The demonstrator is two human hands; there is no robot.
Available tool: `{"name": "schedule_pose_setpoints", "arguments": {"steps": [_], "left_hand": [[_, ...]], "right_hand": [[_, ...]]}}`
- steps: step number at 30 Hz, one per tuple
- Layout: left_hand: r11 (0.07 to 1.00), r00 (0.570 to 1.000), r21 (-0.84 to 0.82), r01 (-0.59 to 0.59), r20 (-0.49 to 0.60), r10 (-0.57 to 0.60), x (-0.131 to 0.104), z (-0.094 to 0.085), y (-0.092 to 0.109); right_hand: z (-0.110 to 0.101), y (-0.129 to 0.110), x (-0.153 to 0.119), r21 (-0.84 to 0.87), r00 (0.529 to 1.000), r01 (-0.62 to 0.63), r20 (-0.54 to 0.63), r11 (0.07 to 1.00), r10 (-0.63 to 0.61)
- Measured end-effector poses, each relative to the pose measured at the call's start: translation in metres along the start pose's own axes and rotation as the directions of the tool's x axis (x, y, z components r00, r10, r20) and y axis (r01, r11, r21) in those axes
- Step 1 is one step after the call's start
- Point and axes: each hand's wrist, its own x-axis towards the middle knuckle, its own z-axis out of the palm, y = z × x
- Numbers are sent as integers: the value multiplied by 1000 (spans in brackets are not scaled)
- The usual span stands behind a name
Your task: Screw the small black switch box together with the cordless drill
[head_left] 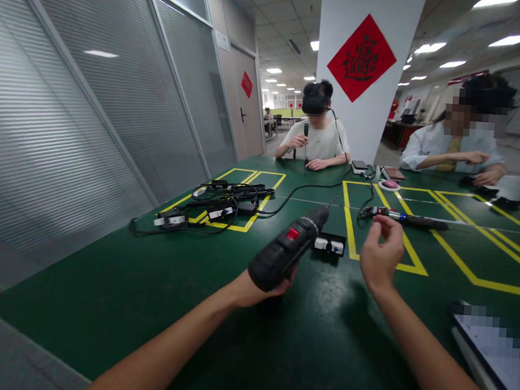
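Observation:
My left hand (pixel 253 291) is wrapped round the grip of a black cordless drill (pixel 283 250) with a red switch on top. The drill is held above the table, its thin bit pointing forward and up to the right. Just beyond the drill, a small black tray-like part with white blocks (pixel 329 245) lies on the green table (pixel 154 306). To the right, my right hand (pixel 381 254) is raised with thumb and fingertips pinched together; anything between them is too small to make out. Behind those fingertips lies a long black tool with a blue band (pixel 412 219).
Black power strips and cables (pixel 228 201) are heaped at the left, inside yellow tape. A pink round object (pixel 389 185) sits further back. A tablet-like device (pixel 493 354) is at the right front. Two people in headsets, one holding a screwdriver (pixel 306 133), sit across the table.

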Motion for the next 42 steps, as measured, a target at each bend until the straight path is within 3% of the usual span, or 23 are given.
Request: {"name": "schedule_pose_setpoints", "arguments": {"steps": [3, 6, 12, 16, 23, 32, 42], "left_hand": [[948, 997, -308, -79, -6, 81, 1, -9, -12], [878, 999, -476, -50, -27, 43, 1, -15, -11], [882, 999, -470, 31, 5, -33, -1, -21, -5], [909, 999, -415, 42, -13, -52, -1, -18, -12], [941, 989, -307, 146, 21, -147, -9, -21, -12], [941, 944, -71, 329, 23, -329, -16, -14, -3], [943, 950, -113, 312, 13, -313, -15, -14, -6]], "right_hand": [[2, 22, -26, -116, 967, 113, 243, 987, -82], [5, 41, -39, -155, 900, 148, 430, 977, -69], [16, 58, -47, -169, 768, 109, 640, 980, 25], [20, 61, -47, -192, 736, 86, 674, 978, 67], [22, 65, -44, -213, 737, 45, 666, 976, 112], [23, 67, -44, -211, 748, 50, 655, 976, 104], [22, 67, -45, -202, 753, 56, 652, 978, 91]]}}
